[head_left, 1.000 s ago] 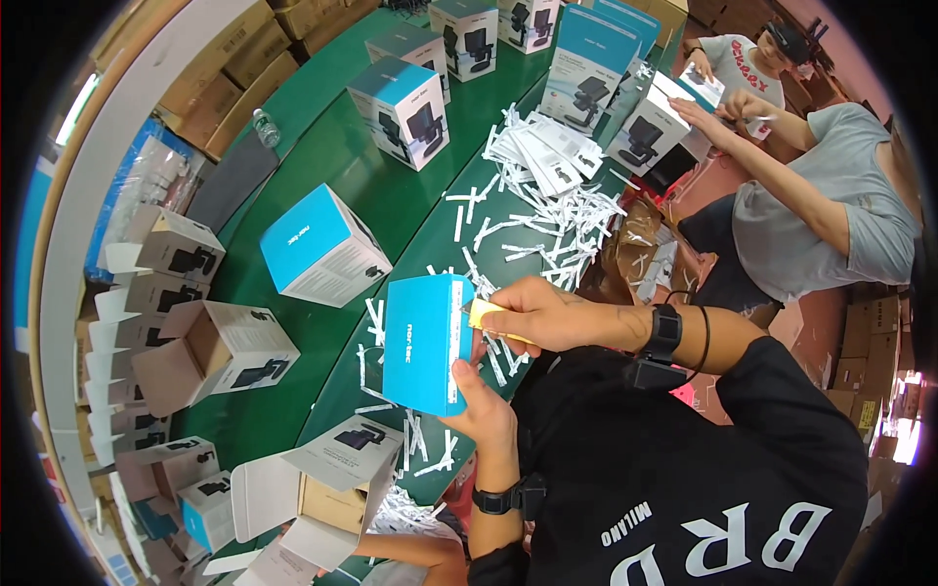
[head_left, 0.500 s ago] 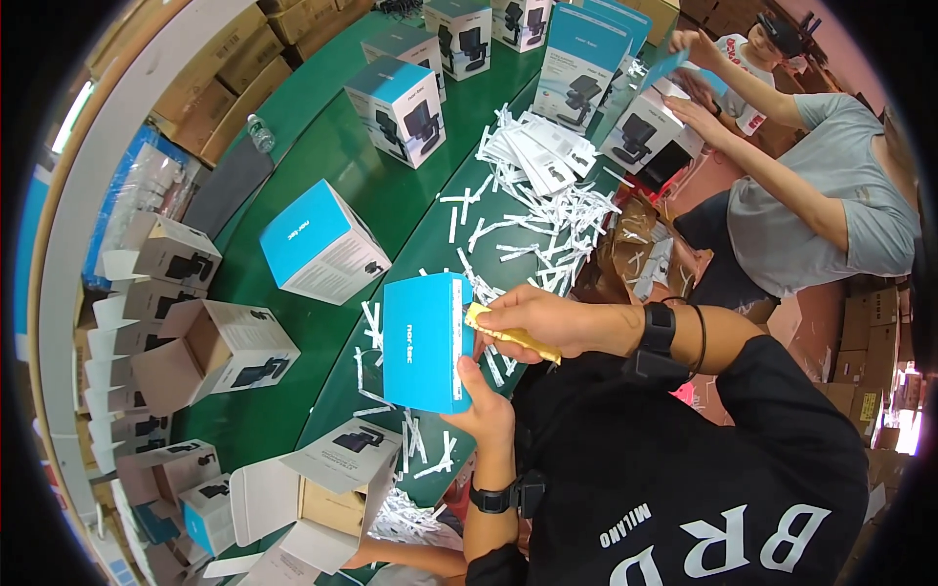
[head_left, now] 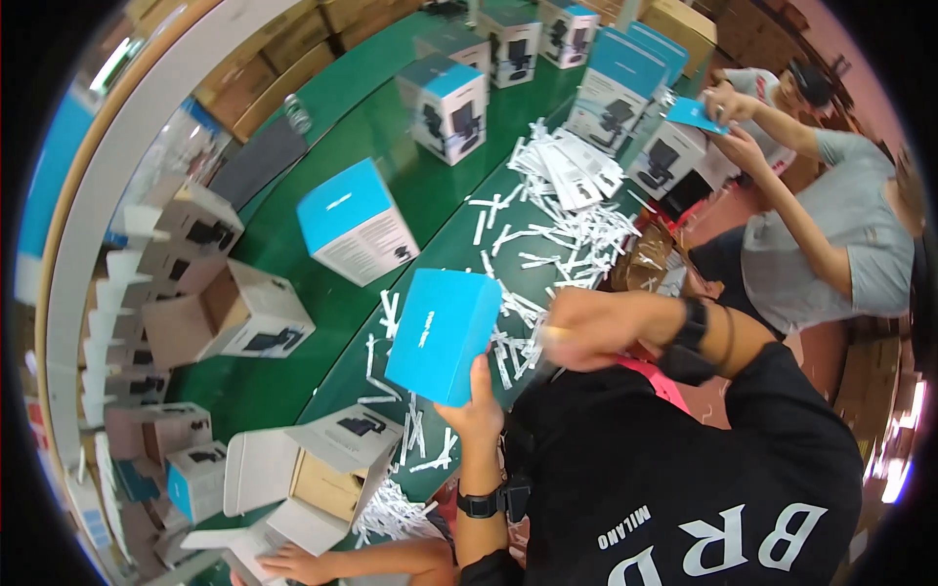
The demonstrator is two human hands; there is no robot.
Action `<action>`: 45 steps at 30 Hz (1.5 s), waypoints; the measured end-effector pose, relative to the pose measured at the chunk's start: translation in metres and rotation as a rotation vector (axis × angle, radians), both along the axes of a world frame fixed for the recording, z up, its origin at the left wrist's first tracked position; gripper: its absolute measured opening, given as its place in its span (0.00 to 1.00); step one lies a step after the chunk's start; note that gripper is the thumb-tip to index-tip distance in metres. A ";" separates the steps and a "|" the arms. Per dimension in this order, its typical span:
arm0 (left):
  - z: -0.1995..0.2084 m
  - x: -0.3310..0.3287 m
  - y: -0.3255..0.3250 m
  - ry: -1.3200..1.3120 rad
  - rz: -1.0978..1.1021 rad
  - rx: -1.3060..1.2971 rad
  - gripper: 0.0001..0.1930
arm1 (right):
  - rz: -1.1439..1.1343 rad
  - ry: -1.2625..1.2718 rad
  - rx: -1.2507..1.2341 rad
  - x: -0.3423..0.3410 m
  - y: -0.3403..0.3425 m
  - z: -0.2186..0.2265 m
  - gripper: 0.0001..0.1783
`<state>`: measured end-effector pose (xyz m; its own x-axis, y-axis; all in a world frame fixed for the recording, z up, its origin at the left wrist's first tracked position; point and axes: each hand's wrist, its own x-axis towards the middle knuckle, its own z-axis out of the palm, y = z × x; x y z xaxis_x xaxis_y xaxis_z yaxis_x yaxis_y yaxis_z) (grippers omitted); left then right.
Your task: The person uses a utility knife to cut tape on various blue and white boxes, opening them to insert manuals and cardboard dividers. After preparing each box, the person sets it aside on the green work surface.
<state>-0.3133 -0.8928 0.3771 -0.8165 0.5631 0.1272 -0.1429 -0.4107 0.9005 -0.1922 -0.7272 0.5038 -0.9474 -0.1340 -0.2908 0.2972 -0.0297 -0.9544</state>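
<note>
A box with a bright blue face [head_left: 440, 337] is tilted in my left hand [head_left: 476, 402]. That hand's fingers and thumb grip the box at its lower right corner. To the right of the box and apart from it, my right hand [head_left: 601, 327] is closed and smeared by motion. A pale yellow blur at its fingertips matches the slim yellow tool seen in it a moment ago; its exact kind does not show. Many white paper strips [head_left: 523, 259] lie on the green table [head_left: 283, 366] around and beyond the held box.
A closed blue-topped box [head_left: 357, 220] stands beyond the held one. Open boxes [head_left: 234, 317] are at the left, another [head_left: 327, 479] lower down beside another person's hand [head_left: 293, 565]. At the upper right a co-worker [head_left: 821, 225] handles a blue flap [head_left: 696, 114].
My right hand has moved right, off the box edge. My left hand has tilted the box, and its white edge strip no longer shows. Another person's hand has reached in at lower left.
</note>
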 end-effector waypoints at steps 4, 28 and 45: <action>0.004 -0.014 -0.018 -0.067 -0.076 -0.068 0.16 | 0.332 -0.002 0.536 0.032 0.024 -0.002 0.22; -0.033 -0.073 -0.082 0.965 0.121 -0.597 0.41 | -0.277 0.891 1.282 -0.043 -0.016 -0.132 0.34; -0.044 -0.058 -0.083 0.386 -0.159 -0.223 0.43 | -0.121 0.750 1.268 -0.028 -0.018 -0.144 0.44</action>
